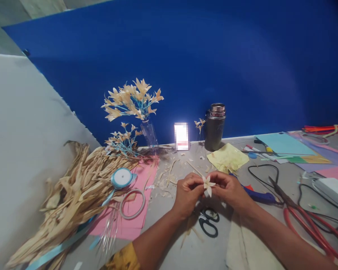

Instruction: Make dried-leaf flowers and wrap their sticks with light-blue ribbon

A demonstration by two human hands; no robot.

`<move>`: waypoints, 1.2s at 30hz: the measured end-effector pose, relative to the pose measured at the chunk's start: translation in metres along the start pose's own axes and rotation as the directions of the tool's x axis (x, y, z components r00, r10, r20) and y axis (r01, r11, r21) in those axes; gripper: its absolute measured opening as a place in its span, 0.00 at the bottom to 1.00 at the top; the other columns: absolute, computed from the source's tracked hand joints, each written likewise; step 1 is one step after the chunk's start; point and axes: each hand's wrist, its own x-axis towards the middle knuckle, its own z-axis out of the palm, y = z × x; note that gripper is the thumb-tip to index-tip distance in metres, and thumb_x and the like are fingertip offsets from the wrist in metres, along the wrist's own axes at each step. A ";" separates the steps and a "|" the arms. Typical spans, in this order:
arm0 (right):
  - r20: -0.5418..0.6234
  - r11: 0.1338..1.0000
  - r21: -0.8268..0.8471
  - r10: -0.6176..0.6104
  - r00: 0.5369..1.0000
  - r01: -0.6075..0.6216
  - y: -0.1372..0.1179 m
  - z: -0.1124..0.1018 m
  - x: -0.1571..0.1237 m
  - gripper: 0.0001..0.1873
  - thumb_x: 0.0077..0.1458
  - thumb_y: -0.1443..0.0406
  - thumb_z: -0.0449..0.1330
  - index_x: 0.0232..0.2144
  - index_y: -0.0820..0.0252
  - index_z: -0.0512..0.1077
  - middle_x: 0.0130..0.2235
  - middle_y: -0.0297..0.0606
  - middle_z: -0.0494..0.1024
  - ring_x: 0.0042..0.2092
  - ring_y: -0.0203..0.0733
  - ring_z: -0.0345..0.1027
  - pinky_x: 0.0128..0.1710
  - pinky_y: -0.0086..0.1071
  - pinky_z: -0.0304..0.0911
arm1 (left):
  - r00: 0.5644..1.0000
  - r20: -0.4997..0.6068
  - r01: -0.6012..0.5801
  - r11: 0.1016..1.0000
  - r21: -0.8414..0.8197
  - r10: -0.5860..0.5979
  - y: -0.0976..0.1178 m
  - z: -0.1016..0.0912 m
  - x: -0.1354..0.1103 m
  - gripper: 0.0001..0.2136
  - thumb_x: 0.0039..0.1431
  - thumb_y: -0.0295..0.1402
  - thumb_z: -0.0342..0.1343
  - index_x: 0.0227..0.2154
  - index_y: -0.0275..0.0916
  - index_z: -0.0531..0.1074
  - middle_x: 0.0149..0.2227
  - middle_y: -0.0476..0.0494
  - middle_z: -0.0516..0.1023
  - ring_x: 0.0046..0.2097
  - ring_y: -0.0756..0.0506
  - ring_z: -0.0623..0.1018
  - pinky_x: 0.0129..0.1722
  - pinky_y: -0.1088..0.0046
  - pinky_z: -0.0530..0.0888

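Your left hand (pixel 188 190) and right hand (pixel 228 187) are both pinching the husk flower (pixel 207 184). It's sitting between the two grips, above the black scissors (pixel 208 221).

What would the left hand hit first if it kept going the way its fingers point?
The left hand points right, already pinching the pale flower; straight beyond it, seemingly at the same depth, is the right hand.

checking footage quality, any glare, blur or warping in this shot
Head view: blown-out, pixelated white patch against the blue backdrop; wide-angle bend curves the backdrop's top edge; top right corner darkens; left hand, right hand and the small flower they pinch look slightly soft.
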 end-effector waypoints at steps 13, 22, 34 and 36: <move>-0.117 0.999 -0.052 -0.004 0.993 -0.002 0.001 0.004 -0.004 0.11 0.39 0.64 0.70 0.27 0.59 0.74 0.25 0.29 0.71 0.25 0.33 0.60 0.24 0.27 0.56 | 0.986 0.034 -0.166 0.968 0.187 0.163 0.005 -0.004 -0.002 0.08 0.49 0.23 0.61 0.25 0.41 0.83 0.28 0.45 0.78 0.33 0.48 0.76 0.36 0.72 0.72; -0.069 0.998 0.025 0.063 0.996 -0.062 0.002 0.004 0.000 0.19 0.42 0.63 0.70 0.39 0.58 0.75 0.31 0.33 0.76 0.30 0.38 0.69 0.29 0.29 0.62 | 0.985 -0.047 0.163 0.983 -0.089 -0.168 0.002 0.002 0.001 0.05 0.45 0.32 0.67 0.24 0.35 0.80 0.25 0.49 0.73 0.23 0.53 0.69 0.25 0.76 0.66; -0.119 0.998 0.005 0.058 0.991 -0.058 -0.001 0.007 0.001 0.20 0.40 0.54 0.72 0.31 0.60 0.74 0.22 0.27 0.69 0.22 0.31 0.57 0.23 0.27 0.53 | 0.982 -0.034 0.178 0.977 -0.118 -0.183 0.003 0.007 -0.003 0.09 0.45 0.36 0.69 0.25 0.35 0.80 0.27 0.48 0.72 0.22 0.54 0.68 0.24 0.76 0.64; -0.091 0.997 0.008 0.078 0.993 -0.077 -0.001 0.006 0.000 0.19 0.44 0.51 0.71 0.25 0.60 0.72 0.19 0.26 0.66 0.21 0.31 0.54 0.21 0.27 0.47 | 0.993 -0.032 0.111 0.992 -0.063 -0.113 0.004 0.007 -0.005 0.08 0.49 0.36 0.67 0.27 0.36 0.82 0.31 0.47 0.72 0.24 0.54 0.69 0.24 0.76 0.65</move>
